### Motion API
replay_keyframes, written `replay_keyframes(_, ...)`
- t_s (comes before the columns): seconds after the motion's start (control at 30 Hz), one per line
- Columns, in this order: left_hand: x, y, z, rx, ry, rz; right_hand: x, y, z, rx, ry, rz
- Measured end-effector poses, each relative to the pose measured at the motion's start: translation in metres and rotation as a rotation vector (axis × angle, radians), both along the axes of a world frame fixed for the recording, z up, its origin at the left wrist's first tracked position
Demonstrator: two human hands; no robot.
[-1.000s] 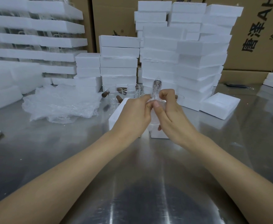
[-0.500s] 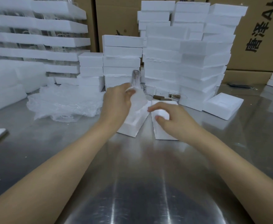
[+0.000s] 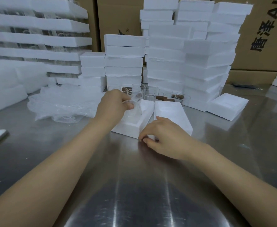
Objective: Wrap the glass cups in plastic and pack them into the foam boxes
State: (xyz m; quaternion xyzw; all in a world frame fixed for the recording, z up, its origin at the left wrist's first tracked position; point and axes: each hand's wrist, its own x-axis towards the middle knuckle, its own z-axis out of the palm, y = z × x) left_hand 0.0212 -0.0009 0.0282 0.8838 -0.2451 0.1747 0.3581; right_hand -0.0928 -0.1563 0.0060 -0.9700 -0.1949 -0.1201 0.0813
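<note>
Wrapped cup (image 3: 135, 103) — left hand (image 3: 113, 106) (lid (image 3: 170, 112) — right hand (image 3: 164, 140))

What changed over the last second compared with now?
The right hand let go of the wrapped glass cup and dropped to grip the near corner of the foam lid. The left hand alone lowered the cup toward the open foam box. Unmoved: foam stacks, bubble wrap, bare cups.

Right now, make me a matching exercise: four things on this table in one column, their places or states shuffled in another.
1 left hand
2 right hand
3 plastic heap
4 bare glass cups

A behind the open foam box
B holding the wrapped cup
C left of that box
D pinching the flat foam piece's near corner

Pairs: 1-B, 2-D, 3-C, 4-A
</note>
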Motion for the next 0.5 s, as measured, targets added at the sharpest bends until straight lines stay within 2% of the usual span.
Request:
replay_keyframes(0.2, 0.007, -0.004, -0.003, 0.089, 0.005, 0.088, -0.002, 0.003, -0.004, -0.053, -0.035, 0.028)
replay_keyframes(0.37, 0.011, -0.004, 0.002, 0.109, 0.129, -0.145, -0.005, 0.007, -0.002, -0.095, -0.031, 0.094)
replay_keyframes(0.43, 0.01, -0.001, 0.0, 0.068, 0.17, -0.213, -0.005, 0.006, 0.0, -0.051, -0.029, 0.102)
replay_keyframes(0.5, 0.008, 0.002, -0.003, -0.007, 0.201, -0.189, -0.004, 0.002, 0.005, 0.125, -0.014, 0.061)
